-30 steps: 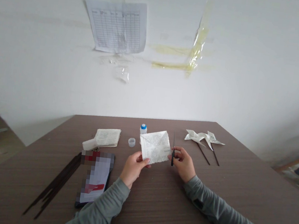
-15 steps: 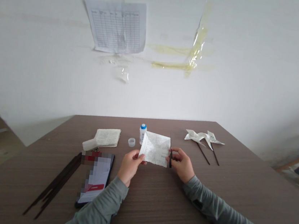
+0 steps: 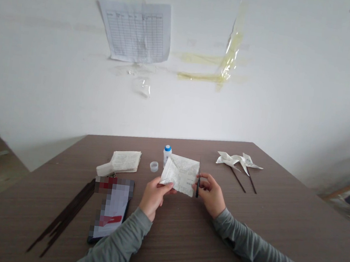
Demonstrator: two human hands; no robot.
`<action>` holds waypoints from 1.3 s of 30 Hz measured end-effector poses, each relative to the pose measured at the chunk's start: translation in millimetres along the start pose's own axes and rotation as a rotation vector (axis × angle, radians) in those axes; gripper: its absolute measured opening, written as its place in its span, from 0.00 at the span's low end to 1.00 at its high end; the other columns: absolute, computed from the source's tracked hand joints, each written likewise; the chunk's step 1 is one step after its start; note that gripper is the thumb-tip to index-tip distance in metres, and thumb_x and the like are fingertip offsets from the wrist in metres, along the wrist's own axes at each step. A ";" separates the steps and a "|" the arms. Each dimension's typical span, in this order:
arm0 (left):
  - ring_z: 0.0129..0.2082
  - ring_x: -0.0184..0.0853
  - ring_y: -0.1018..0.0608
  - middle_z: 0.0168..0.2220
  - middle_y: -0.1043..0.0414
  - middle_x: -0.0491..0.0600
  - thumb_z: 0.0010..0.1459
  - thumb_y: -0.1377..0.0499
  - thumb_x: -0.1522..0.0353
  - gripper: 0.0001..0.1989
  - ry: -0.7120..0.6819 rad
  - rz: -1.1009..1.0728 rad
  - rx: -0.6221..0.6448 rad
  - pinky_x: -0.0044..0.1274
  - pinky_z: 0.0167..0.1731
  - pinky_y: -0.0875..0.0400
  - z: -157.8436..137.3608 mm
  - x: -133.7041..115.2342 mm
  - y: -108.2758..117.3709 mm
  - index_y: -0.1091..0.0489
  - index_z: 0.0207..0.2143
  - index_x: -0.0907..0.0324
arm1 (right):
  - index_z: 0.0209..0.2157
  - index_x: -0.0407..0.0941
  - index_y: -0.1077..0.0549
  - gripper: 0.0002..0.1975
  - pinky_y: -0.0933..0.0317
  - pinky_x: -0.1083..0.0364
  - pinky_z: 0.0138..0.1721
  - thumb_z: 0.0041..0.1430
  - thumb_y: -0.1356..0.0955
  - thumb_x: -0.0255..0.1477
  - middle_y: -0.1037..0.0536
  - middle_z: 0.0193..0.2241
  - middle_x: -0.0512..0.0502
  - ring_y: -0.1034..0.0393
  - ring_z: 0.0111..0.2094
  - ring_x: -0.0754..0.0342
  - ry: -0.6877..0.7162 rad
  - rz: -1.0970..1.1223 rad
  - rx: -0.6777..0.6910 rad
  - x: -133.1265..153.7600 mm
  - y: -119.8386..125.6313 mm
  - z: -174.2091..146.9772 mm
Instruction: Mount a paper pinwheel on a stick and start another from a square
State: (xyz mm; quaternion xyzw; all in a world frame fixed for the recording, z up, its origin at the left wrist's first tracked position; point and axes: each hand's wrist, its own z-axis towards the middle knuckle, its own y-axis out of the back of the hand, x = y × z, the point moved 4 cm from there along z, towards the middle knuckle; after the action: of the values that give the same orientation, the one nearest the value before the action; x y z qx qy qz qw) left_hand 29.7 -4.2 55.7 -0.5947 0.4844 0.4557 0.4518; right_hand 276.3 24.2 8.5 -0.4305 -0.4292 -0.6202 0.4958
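Above the middle of the table, my left hand (image 3: 154, 197) pinches the lower left of a printed sheet of paper (image 3: 182, 172), thumb on top. The sheet is creased and slightly bent near that thumb. My right hand (image 3: 212, 195) is closed on a pair of dark scissors (image 3: 198, 185), whose thin blades point away from me along the sheet's right edge. Whether the blades touch the paper I cannot tell. Partly hidden behind the sheet stands a white bottle with a blue top (image 3: 168, 150), and its clear cap (image 3: 154, 166) lies to the left.
Two paper pinwheels (image 3: 238, 161) on dark sticks lie at the back right. Left of my hands are a stack of printed paper (image 3: 126, 161), a phone (image 3: 114, 213) and several dark sticks (image 3: 67, 215). A white wall (image 3: 189, 116) rises behind the table (image 3: 186, 243).
My left hand has shifted slightly right and its thumb has moved further over the sheet, which now bends more. The scissors have moved slightly left and nearer to me.
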 end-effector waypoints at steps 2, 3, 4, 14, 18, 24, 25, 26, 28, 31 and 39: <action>0.34 0.44 0.04 0.38 0.06 0.54 0.54 0.15 0.71 0.14 -0.007 0.016 0.001 0.18 0.16 0.44 1.5 -0.2 1.2 0.14 0.39 0.58 | 0.47 0.53 0.17 0.25 0.28 0.44 0.41 0.55 0.14 0.50 0.10 0.30 0.49 0.20 0.32 0.43 0.018 -0.021 -0.017 -1.9 2.0 0.4; 0.34 0.44 0.05 0.37 0.06 0.54 0.53 0.15 0.71 0.15 -0.008 0.022 0.002 0.18 0.16 0.44 2.2 0.0 1.7 0.14 0.39 0.58 | 0.47 0.52 0.17 0.24 0.28 0.44 0.42 0.55 0.14 0.49 0.09 0.30 0.49 0.19 0.32 0.43 0.023 -0.026 -0.024 -3.0 3.1 0.7; 0.34 0.44 0.05 0.37 0.06 0.54 0.53 0.15 0.71 0.14 -0.011 0.026 0.004 0.18 0.17 0.44 2.7 0.4 2.1 0.14 0.39 0.59 | 0.47 0.52 0.16 0.24 0.27 0.44 0.42 0.55 0.14 0.47 0.09 0.30 0.49 0.19 0.32 0.44 0.025 -0.030 -0.026 -4.0 3.9 1.1; 0.38 0.45 0.04 0.43 0.03 0.58 0.54 0.16 0.68 0.14 -0.029 -0.011 0.026 0.17 0.17 0.43 1.5 4.8 -1.0 0.12 0.41 0.59 | 0.47 0.52 0.16 0.26 0.29 0.46 0.38 0.52 0.13 0.49 0.11 0.28 0.49 0.23 0.30 0.45 -0.012 0.057 -0.007 1.6 -1.1 -0.8; 0.39 0.46 0.04 0.45 0.02 0.61 0.52 0.14 0.68 0.17 0.012 0.005 0.102 0.18 0.17 0.43 -0.9 7.9 -5.6 0.10 0.43 0.59 | 0.49 0.52 0.16 0.29 0.30 0.47 0.37 0.54 0.13 0.52 0.11 0.30 0.48 0.21 0.30 0.45 -0.001 0.109 -0.034 5.9 -3.1 -2.6; 0.38 0.47 0.04 0.41 0.04 0.59 0.52 0.15 0.69 0.14 0.017 0.019 0.112 0.18 0.17 0.44 -2.9 9.5 -10.6 0.13 0.37 0.58 | 0.49 0.52 0.16 0.30 0.30 0.45 0.39 0.54 0.12 0.54 0.11 0.29 0.48 0.21 0.31 0.44 0.019 0.113 -0.044 7.6 -6.2 -3.9; 0.37 0.46 0.05 0.40 0.05 0.58 0.51 0.15 0.69 0.14 0.015 0.015 0.102 0.18 0.16 0.45 -2.8 9.5 -10.7 0.14 0.37 0.58 | 0.48 0.52 0.16 0.30 0.30 0.45 0.39 0.54 0.12 0.54 0.11 0.29 0.49 0.21 0.30 0.44 0.023 0.109 -0.049 7.7 -6.0 -3.9; 0.36 0.45 0.05 0.39 0.05 0.57 0.52 0.16 0.69 0.13 0.011 0.011 0.095 0.18 0.16 0.45 -2.6 9.3 -10.8 0.14 0.37 0.58 | 0.48 0.52 0.16 0.30 0.30 0.45 0.40 0.54 0.12 0.55 0.12 0.28 0.49 0.21 0.30 0.44 0.026 0.101 -0.053 7.8 -5.9 -3.9; 0.35 0.43 0.05 0.38 0.06 0.55 0.53 0.18 0.70 0.11 0.000 0.004 0.083 0.17 0.16 0.45 -1.9 9.3 -10.5 0.15 0.36 0.58 | 0.47 0.52 0.16 0.31 0.29 0.44 0.39 0.54 0.12 0.56 0.13 0.27 0.50 0.22 0.29 0.45 0.030 0.080 -0.057 8.3 -5.9 -4.0; 0.34 0.43 0.05 0.35 0.07 0.53 0.53 0.19 0.70 0.10 -0.009 -0.001 0.060 0.17 0.15 0.45 -0.3 10.6 -9.0 0.15 0.36 0.57 | 0.47 0.52 0.16 0.31 0.29 0.44 0.38 0.54 0.12 0.58 0.14 0.26 0.51 0.25 0.29 0.45 0.020 0.054 -0.046 8.2 -7.9 -4.4; 0.35 0.45 0.05 0.37 0.07 0.54 0.51 0.16 0.69 0.14 -0.062 0.001 0.016 0.16 0.14 0.46 1.7 10.4 -3.9 0.15 0.37 0.58 | 0.48 0.51 0.15 0.35 0.29 0.46 0.35 0.52 0.12 0.62 0.11 0.28 0.47 0.22 0.30 0.44 -0.023 0.044 0.006 3.3 -9.4 -3.4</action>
State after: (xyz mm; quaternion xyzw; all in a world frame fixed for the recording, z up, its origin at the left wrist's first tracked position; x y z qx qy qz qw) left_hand 34.6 -3.8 45.6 -0.5762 0.4741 0.4705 0.4710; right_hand 266.2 21.4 9.8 -0.4452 -0.4271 -0.6030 0.5057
